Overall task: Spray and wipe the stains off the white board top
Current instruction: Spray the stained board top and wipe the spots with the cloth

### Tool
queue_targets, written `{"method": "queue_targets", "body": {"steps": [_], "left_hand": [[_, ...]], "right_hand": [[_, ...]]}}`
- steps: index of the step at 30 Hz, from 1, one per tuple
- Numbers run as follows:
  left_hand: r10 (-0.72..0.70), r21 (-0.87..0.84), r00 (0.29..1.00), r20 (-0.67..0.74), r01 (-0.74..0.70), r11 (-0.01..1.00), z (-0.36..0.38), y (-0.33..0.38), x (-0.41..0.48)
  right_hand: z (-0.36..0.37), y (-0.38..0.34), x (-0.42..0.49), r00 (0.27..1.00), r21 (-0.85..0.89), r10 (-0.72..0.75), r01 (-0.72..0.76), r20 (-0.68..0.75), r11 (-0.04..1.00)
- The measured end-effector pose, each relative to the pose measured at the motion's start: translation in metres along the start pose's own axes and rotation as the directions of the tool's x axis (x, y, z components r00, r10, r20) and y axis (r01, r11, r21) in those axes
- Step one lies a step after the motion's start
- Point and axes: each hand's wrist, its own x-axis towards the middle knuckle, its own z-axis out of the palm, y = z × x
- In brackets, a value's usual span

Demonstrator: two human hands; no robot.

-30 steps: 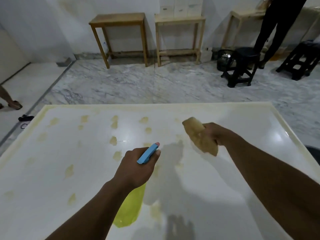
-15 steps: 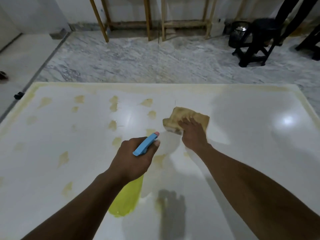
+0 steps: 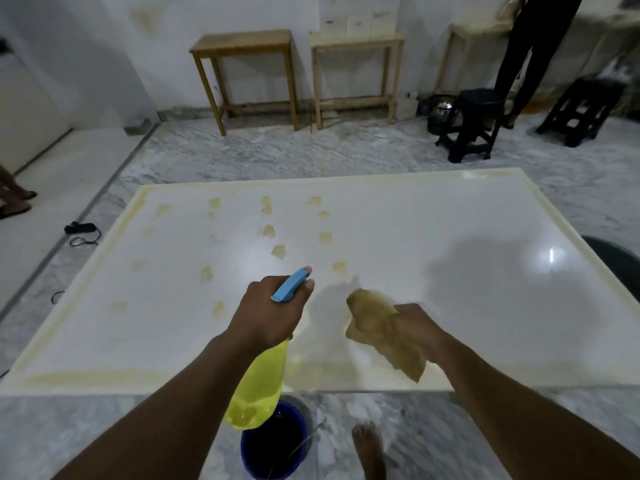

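The white board top [image 3: 450,220] lies low over the marble floor, with several yellowish stains [image 3: 278,251] across its left and middle parts. My left hand [image 3: 268,311] grips a yellow spray bottle [image 3: 258,386] by its blue trigger head, nozzle pointing out over the board. My right hand [image 3: 417,329] holds a stained tan cloth [image 3: 375,327] bunched up, near the board's front edge; I cannot tell whether it touches the board. A wet sheen covers the board just ahead of the cloth.
A dark blue bucket [image 3: 273,445] stands on the floor below the spray bottle, beside my bare foot [image 3: 369,448]. Wooden tables [image 3: 242,46] line the back wall. Black stools [image 3: 471,126] and a standing person's legs [image 3: 530,53] are at the back right. A cable [image 3: 81,232] lies left.
My right hand has pulled the cloth back from the board's middle to its front edge and bunched it up. The view has drawn back and tilted up. The bottle stays gripped.
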Motion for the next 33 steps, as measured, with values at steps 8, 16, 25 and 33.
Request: {"method": "queue_targets", "body": {"steps": [8,16,25,33], "left_hand": [[0.027,-0.035,1.0,-0.015,-0.027,0.999,-0.015,-0.01,0.06],[0.054,-0.051,0.996,0.075,-0.051,0.997,0.015,0.003,0.212],[0.112,-0.064,0.981,0.161,-0.103,0.993,0.08,0.008,0.303],[0.102,-0.065,0.974,0.202,-0.091,0.994,0.062,0.003,0.231]], "right_hand": [[-0.046,-0.034,0.051,0.865,0.178,0.2,-0.311,0.459,0.934],[-0.168,-0.198,0.248,0.987,-0.446,-0.114,0.054,-0.109,0.893],[-0.19,-0.075,0.349,0.893,-0.641,-0.263,-0.036,-0.364,0.767],[-0.079,0.024,0.227,0.808,-0.66,-0.432,0.073,-0.401,0.748]]}}
